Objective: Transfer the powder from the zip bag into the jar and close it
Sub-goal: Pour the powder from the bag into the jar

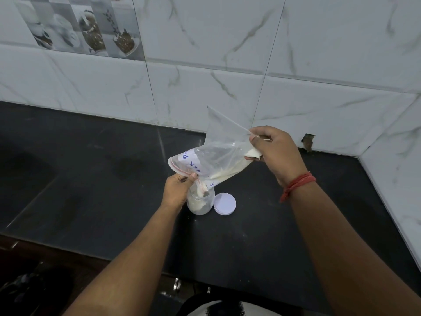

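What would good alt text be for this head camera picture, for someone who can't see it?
Two hands tilt a clear zip bag so white powder pours from its lower corner into an open glass jar on a dark counter. The left hand pinches the bag's mouth, the right hand lifts its bottom; a white lid lies beside the jar.

Left hand (pixel 176 188) covers the jar's (pixel 200 202) left wall and part of its mouth. Bag (pixel 214 156) label partly legible: "MILK", then folds hide the rest. Right hand (pixel 274 151) conceals the bag's bottom corner. Both forearms cut off by the lower frame edge. Objects below the worktop (pixel 91 179) front edge too dark to identify.
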